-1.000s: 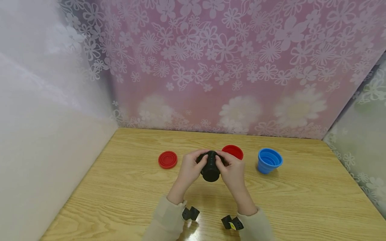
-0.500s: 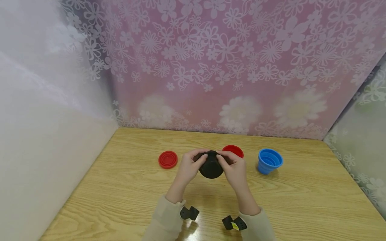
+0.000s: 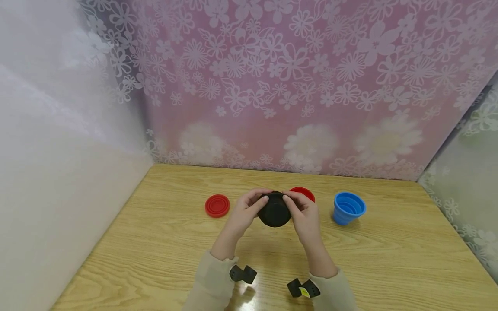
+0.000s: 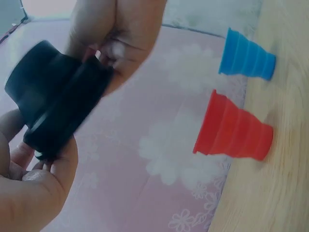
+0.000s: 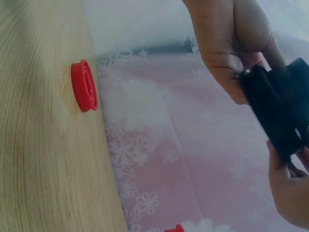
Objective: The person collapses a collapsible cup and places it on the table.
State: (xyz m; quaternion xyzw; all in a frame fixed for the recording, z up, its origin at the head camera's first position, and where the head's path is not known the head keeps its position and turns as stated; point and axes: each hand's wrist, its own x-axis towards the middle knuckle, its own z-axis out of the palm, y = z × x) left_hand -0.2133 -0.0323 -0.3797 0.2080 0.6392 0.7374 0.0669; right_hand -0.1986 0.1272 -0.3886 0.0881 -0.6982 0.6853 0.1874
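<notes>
Both hands hold a black collapsible cup [image 3: 274,211] above the middle of the table. My left hand [image 3: 242,211] grips its left side, with the thumb on the near face. On the opposite side my right hand [image 3: 305,216] pinches the rim in the same way. The cup lies tilted, and its ringed wall looks partly folded in the left wrist view, where its black side [image 4: 65,104] is slightly blurred. Behind the right hand stands a red collapsible cup [image 3: 303,191], partly hidden in the head view. Its stepped wall [image 4: 236,128] shows fully in the left wrist view.
A blue collapsible cup [image 3: 346,214] stands upright, unfolded, to the right. Flat on the left lies a red folded cup [image 3: 217,205]. The wooden table [image 3: 167,242] ends at a pink flowered curtain [image 3: 249,108], with a pale wall on the left.
The black cup went from a long narrow shape to a shorter, rounder outline in the head view. Both hands rose slightly with it. The red and blue cups stayed put.
</notes>
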